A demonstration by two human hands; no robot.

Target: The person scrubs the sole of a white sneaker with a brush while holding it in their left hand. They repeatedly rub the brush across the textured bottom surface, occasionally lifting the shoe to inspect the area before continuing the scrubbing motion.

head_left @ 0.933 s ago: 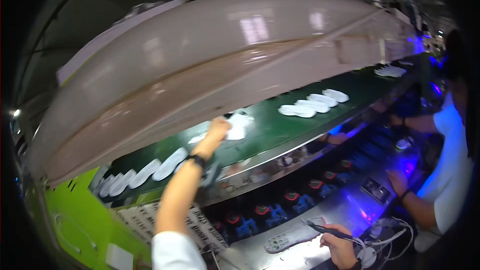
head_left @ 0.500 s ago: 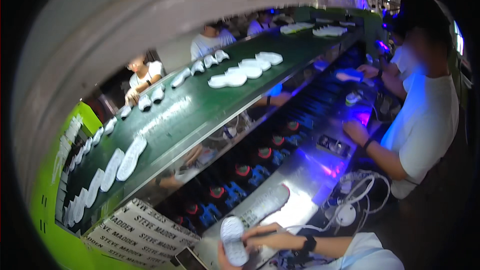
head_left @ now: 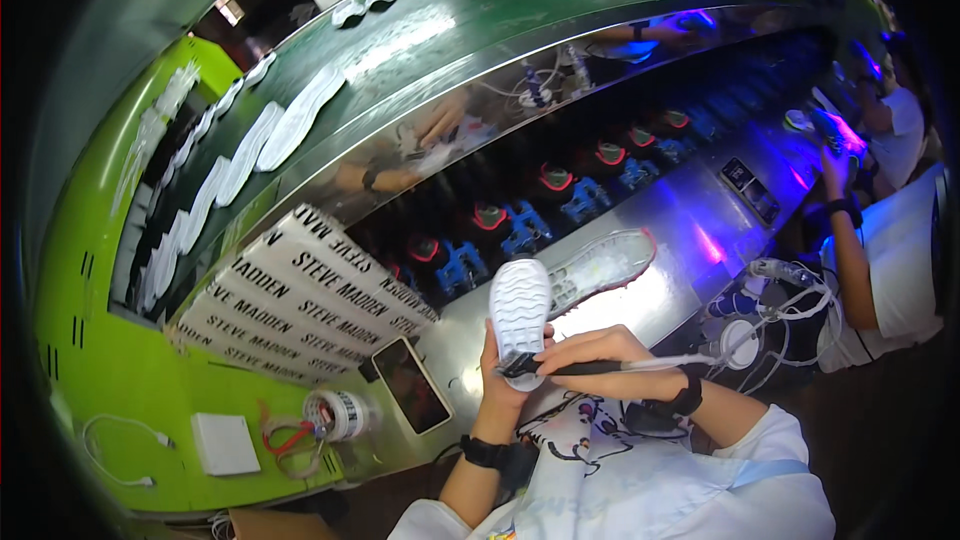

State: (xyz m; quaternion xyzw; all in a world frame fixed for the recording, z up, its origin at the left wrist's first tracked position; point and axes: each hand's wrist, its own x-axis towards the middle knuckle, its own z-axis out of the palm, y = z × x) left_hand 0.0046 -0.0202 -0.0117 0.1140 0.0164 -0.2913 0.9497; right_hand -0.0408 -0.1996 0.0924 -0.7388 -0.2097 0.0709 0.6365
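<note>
A white shoe sole (head_left: 520,302) with a wavy tread stands tilted up in front of me. My left hand (head_left: 502,392) is closed around its lower end. My right hand (head_left: 600,352) is closed on a dark brush-like tool (head_left: 575,368), whose black head lies against the sole's lower part. A pale cord or handle leads off from that tool to the right. Just beyond the sole, a second grey-white sole (head_left: 610,268) with a red edge lies on the metal bench (head_left: 690,295).
Rows of white soles (head_left: 300,120) lie on the green conveyor (head_left: 420,50). A printed box (head_left: 300,290), a phone (head_left: 412,385), a tape roll (head_left: 340,415) and a white block (head_left: 225,443) are at left. White cables (head_left: 790,285) tangle at right, near a co-worker (head_left: 880,250).
My view has swung down and left. The sole has turned more upright, and the dark tool in my right hand now shows against its lower part.
</note>
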